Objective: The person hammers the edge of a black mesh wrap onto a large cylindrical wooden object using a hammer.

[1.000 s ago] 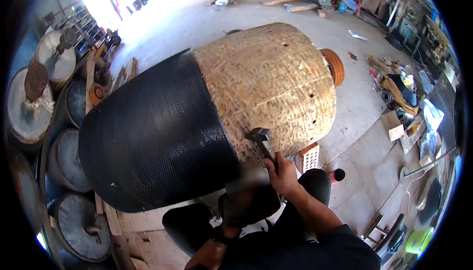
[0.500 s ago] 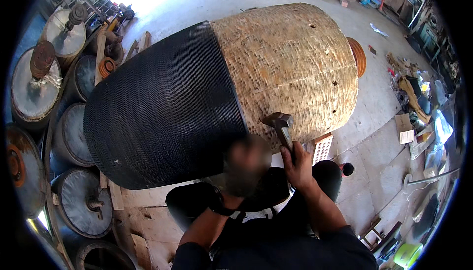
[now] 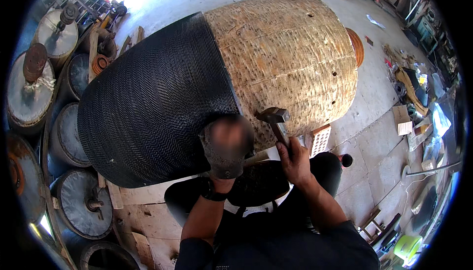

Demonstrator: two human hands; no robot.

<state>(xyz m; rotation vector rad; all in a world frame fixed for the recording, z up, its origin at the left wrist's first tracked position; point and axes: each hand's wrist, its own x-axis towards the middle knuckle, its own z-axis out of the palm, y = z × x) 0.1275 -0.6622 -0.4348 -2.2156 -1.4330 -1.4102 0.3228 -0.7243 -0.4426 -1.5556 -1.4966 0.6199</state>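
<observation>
A large drum lies on its side in front of me. Its right part is pitted, pale brown wood (image 3: pixel 290 53), and black ridged covering (image 3: pixel 152 97) wraps the left part. My right hand (image 3: pixel 296 162) is closed around the handle of a hammer (image 3: pixel 274 116), whose metal head is over the wood, just right of the covering's edge. My left hand (image 3: pixel 224 154), in a dark grey glove, is at the near right edge of the black covering. Its fingers are blurred, so their pose and anything in them cannot be made out.
Several drums with metal ends (image 3: pixel 84 203) stand crowded along the left. A perforated brick (image 3: pixel 321 138) is at the big drum's near right side. An orange grooved pulley (image 3: pixel 354 47) projects from its right end. Scraps and a cardboard box (image 3: pixel 403 120) lie on the right floor.
My left hand has moved left and slightly up along the black covering's edge. The hammer, still in my right hand, has shifted slightly left and up; the whole view has also shifted a little.
</observation>
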